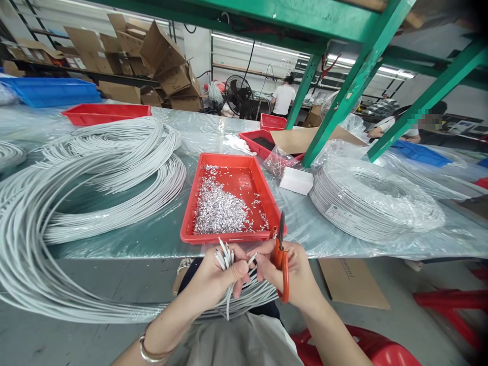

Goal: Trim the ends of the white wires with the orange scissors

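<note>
My left hand (pixel 224 272) is closed around a bundle of white cable ends (pixel 225 255), which poke up above the fingers. Orange-handled scissors (pixel 282 264) rest in my right hand (pixel 290 269), blades pointing up. The right fingertips also pinch the end of a single white cable (pixel 252 258) close to the left thumb. From the bundle, the long cables sag across my lap and run left into a large loose coil (pixel 26 218). Just beyond my hands, a red tray (pixel 186 223) holds a heap of small shiny metal pieces (pixel 221 208).
A wrapped white cable coil (pixel 373 198) lies on the right of the table, beside a small white box (pixel 296 180). Green posts (pixel 343 101) rise from the table. Red and blue bins (pixel 53 91) stand farther back. A red stool (pixel 362 348) is below right.
</note>
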`<state>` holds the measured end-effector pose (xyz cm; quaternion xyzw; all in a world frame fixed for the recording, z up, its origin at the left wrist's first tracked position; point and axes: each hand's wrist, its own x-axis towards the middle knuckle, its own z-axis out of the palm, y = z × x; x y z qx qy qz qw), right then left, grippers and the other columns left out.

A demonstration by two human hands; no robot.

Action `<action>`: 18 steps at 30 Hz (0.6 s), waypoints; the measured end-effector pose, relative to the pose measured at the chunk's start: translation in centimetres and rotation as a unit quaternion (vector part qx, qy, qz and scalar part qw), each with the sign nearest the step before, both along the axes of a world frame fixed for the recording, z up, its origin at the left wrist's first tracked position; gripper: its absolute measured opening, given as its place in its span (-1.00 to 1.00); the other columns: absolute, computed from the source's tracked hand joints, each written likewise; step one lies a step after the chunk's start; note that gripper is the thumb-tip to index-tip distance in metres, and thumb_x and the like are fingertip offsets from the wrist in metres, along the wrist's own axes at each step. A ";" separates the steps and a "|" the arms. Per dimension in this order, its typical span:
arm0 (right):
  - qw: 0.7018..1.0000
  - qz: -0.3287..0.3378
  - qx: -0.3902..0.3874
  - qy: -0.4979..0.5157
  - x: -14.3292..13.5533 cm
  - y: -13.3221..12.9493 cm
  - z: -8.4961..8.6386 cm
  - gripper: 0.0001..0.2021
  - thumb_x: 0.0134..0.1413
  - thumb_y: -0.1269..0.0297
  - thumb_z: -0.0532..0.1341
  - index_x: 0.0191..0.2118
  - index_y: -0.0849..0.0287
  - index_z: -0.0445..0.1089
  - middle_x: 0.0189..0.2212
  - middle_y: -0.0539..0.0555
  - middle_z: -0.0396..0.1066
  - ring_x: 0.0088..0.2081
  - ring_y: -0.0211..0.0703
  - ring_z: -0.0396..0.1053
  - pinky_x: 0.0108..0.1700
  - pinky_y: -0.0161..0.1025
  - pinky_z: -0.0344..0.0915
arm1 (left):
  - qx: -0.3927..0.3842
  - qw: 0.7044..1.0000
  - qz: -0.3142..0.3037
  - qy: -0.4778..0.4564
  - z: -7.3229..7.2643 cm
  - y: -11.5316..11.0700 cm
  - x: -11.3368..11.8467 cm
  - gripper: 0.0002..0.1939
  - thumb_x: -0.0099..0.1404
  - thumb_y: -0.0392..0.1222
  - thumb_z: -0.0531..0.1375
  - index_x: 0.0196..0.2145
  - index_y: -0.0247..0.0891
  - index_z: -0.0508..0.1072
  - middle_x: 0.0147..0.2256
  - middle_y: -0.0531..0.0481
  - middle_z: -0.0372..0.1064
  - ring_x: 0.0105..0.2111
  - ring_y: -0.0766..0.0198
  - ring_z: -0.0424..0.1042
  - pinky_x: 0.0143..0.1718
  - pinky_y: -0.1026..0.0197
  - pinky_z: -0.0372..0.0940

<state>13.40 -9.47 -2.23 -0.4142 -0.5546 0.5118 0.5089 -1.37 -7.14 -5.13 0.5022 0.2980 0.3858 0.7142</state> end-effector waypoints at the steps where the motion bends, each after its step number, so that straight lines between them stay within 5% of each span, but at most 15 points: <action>1: 1.000 0.012 0.002 -0.004 0.1 0.0 0.0 -0.91 -0.13 0.34 0.30 -0.56 0.19 0.49 -0.78 -0.09 0.26 -0.72 -0.35 0.16 -0.64 -0.39 0.15 | -0.009 1.000 -0.020 -0.008 -0.1 0.1 -0.1 -0.64 0.03 0.05 0.27 -0.56 -0.34 0.34 -0.66 0.07 0.33 -0.77 0.46 0.22 -0.69 0.37 0.04; 7: 0.991 0.112 0.014 -0.079 0.8 0.4 -0.6 -0.80 -0.02 0.21 0.22 -0.51 0.23 0.42 -0.72 -0.06 0.26 -0.69 -0.30 0.23 -0.65 -0.37 0.20 | -0.013 0.989 -0.143 -0.031 -0.4 -0.1 0.0 -0.63 0.03 0.07 0.25 -0.55 -0.35 0.40 -0.72 0.09 0.27 -0.79 0.45 0.19 -0.75 0.38 0.05; 9: 0.990 0.089 0.025 -0.109 1.1 1.2 -0.5 -0.79 0.01 0.20 0.18 -0.51 0.23 0.38 -0.72 -0.07 0.24 -0.72 -0.32 0.19 -0.68 -0.37 0.16 | -0.020 0.994 -0.110 -0.008 -0.3 -0.3 0.4 -0.63 0.01 0.07 0.26 -0.56 -0.35 0.40 -0.69 0.06 0.30 -0.75 0.42 0.24 -0.71 0.37 0.11; 13: 0.976 -0.063 0.084 -0.190 2.0 4.3 0.2 -0.75 -0.02 0.36 0.17 -0.64 0.17 0.18 -0.72 -0.15 0.05 -0.66 -0.36 0.03 -0.61 -0.37 0.03 | -0.007 0.999 0.029 0.040 -0.6 -0.1 1.2 -0.67 -0.01 0.03 0.29 -0.52 -0.34 0.43 -0.58 0.02 0.39 -0.57 0.32 0.37 -0.48 0.28 0.26; 16: 0.952 -0.125 0.126 -0.249 2.9 6.8 0.7 -0.70 -0.13 0.47 0.19 -0.70 0.14 0.08 -0.73 -0.17 -0.06 -0.63 -0.33 -0.03 -0.53 -0.33 0.01 | 0.009 0.997 0.044 0.056 -1.6 0.0 1.1 -0.72 0.03 -0.04 0.28 -0.42 -0.33 0.47 -0.50 0.01 0.40 -0.46 0.29 0.38 -0.37 0.27 0.27; 18: 0.944 -0.120 0.141 -0.273 3.3 7.7 0.8 -0.83 -0.14 0.48 0.18 -0.61 0.15 0.21 -0.70 -0.15 0.07 -0.59 -0.28 0.08 -0.45 -0.30 0.08 | 0.003 0.998 0.043 0.044 -2.2 0.0 0.8 -0.73 0.07 -0.05 0.26 -0.36 -0.33 0.45 -0.50 0.04 0.39 -0.45 0.32 0.38 -0.36 0.28 0.26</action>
